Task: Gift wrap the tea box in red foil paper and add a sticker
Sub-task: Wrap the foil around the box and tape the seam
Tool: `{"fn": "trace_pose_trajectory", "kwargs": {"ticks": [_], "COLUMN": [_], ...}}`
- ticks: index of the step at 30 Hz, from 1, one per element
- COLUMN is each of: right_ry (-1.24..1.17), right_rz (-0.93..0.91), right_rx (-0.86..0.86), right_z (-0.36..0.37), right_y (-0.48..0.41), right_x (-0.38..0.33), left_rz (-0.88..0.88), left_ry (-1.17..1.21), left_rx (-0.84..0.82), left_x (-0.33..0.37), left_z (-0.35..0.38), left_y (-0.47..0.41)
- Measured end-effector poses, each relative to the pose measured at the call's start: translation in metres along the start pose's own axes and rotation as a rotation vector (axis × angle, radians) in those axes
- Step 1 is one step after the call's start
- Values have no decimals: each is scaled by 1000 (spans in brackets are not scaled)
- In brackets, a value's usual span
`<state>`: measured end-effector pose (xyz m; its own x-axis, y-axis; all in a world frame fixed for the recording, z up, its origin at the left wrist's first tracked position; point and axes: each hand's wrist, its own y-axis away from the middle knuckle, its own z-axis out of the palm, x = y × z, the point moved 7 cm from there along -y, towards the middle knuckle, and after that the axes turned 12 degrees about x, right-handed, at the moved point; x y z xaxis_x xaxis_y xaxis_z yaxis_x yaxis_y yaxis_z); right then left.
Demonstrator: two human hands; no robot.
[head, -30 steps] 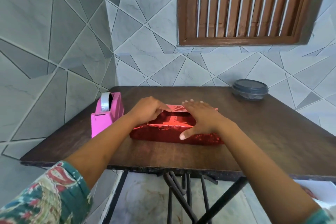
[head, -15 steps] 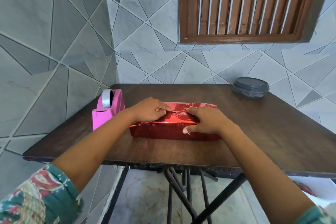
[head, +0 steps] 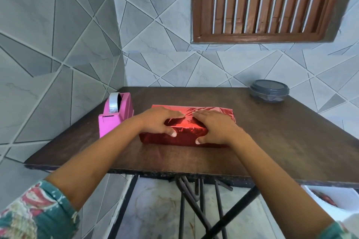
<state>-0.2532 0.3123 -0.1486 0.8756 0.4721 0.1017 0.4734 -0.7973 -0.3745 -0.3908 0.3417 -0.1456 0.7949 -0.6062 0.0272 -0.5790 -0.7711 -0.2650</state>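
While left hand (head: 160, 120) and right hand (head: 216, 128) press flat on foil-wrapped box (head: 184, 138), dark wooden table (head: 275, 134), tiled walls (head: 171, 64)

Two bare hands in shot: left hand (head: 161, 122), right hand (head: 213, 128). Forearms (head: 108, 153) uncovered from wrist up to the sleeves. left sleeve (head: 35, 213): teal fabric, busy print of red-pink floral shapes, cream leaf shapes and small white dots. Its cuff edge is loose and slightly bunched, cropped by the bottom-left corner. right sleeve (head: 338, 231): only a sliver at the bottom-right corner, same teal with a bit of red and cream. Thumbnails (head: 173, 134) trimmed short.
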Motion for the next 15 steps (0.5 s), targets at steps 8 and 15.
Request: {"fn": "trace_pose_trajectory", "kwargs": {"ticks": [8,15], "right_ry": [17,23], "right_rz": [65,95], "right_rx": [36,101], "right_z": [1,-1], "right_y": [-3,-1], "right_x": [-10,-9], "left_rz": [-52,-80], "left_ry": [-6,-27], "left_rx": [64,106], "left_x": [-3,-3], "left_z": [1,1], "left_y": [-1,-3]}}
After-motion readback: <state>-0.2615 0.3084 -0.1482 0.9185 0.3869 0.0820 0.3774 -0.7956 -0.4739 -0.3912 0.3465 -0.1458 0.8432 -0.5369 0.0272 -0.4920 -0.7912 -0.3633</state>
